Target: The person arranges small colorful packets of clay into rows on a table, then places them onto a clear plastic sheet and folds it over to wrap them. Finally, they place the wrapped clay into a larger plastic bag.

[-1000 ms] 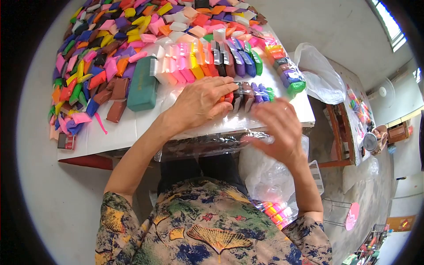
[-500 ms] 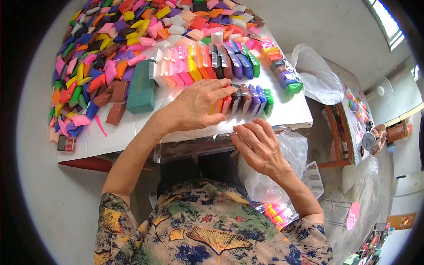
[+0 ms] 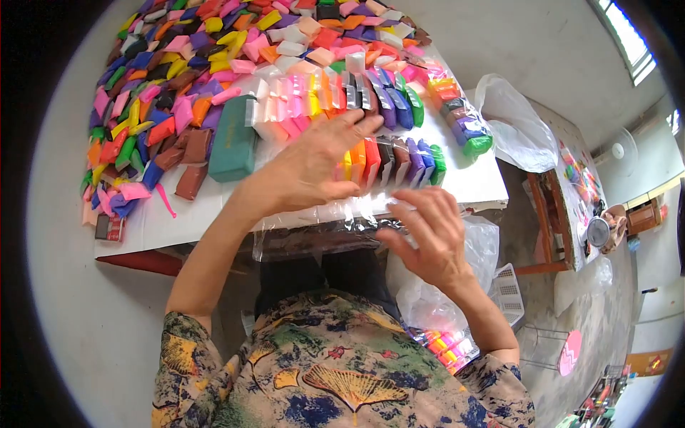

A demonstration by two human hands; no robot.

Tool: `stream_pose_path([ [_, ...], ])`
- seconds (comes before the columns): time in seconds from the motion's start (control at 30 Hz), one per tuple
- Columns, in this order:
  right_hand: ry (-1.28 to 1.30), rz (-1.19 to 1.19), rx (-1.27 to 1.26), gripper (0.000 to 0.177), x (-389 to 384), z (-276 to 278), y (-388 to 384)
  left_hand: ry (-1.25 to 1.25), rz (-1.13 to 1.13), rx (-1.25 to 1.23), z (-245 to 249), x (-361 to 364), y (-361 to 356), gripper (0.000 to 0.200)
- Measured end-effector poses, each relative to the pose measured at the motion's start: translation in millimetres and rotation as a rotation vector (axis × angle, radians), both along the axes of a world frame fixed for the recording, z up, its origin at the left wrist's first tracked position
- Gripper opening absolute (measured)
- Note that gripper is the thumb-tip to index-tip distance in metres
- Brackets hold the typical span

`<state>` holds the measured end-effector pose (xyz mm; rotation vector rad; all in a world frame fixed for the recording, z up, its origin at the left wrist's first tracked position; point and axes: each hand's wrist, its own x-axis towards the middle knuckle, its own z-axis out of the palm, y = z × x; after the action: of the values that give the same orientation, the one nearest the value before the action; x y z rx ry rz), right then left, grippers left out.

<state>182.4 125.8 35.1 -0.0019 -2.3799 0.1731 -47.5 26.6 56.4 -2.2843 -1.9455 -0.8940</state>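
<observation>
Clay bars [image 3: 401,161] lean against left hand [image 3: 314,167]; right hand [image 3: 428,239] touches cellophane [image 3: 314,222].

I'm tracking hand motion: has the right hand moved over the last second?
Yes. The right hand has drawn back toward the person: its fingers, earlier overlapping the white board, now reach only the board's front edge.

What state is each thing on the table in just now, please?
left hand, open, flat on the near clay row.
right hand, fingers bent at the clear film; grip unclear.
far clay row, wrapped, lying flat.
green block, lying flat.
plastic bag, crumpled.
</observation>
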Motion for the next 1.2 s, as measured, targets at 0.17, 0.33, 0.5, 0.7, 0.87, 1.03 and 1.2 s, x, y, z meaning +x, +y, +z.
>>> stream_pose_path([
  [0.17,0.061,-0.278,-0.069,0.059,-20.9,11.6,-5.3,0.008,0.18,-0.084,21.0,-13.8,-48.1,0.084],
  [0.33,0.008,-0.38,-0.124,0.09,-66.6,8.8,-29.8,-0.021,0.316,-0.086,12.4,-5.8,-62.7,0.079],
  [0.5,-0.046,-0.449,-0.125,0.099,-91.2,-11.2,-24.3,-0.087,0.373,-0.109,0.9,-5.9,-73.6,0.075],
  [0.7,-0.087,-0.48,-0.092,0.097,-86.2,-14.5,-16.7,-0.087,0.478,-0.066,-1.5,1.2,-80.8,0.083],
  [0.87,-0.057,-0.446,-0.103,0.088,-77.4,-5.1,-22.1,-0.167,0.634,-0.107,12.8,31.4,-86.7,0.078],
  [1.03,0.15,-0.239,-0.077,0.056,-66.5,5.4,-47.5,-0.193,0.719,-0.059,7.3,35.4,-94.2,0.072],
  [1.2,0.068,-0.215,-0.104,0.036,-85.5,-11.3,-76.1,-0.265,0.786,0.075,-22.7,29.0,-90.3,0.054],
])
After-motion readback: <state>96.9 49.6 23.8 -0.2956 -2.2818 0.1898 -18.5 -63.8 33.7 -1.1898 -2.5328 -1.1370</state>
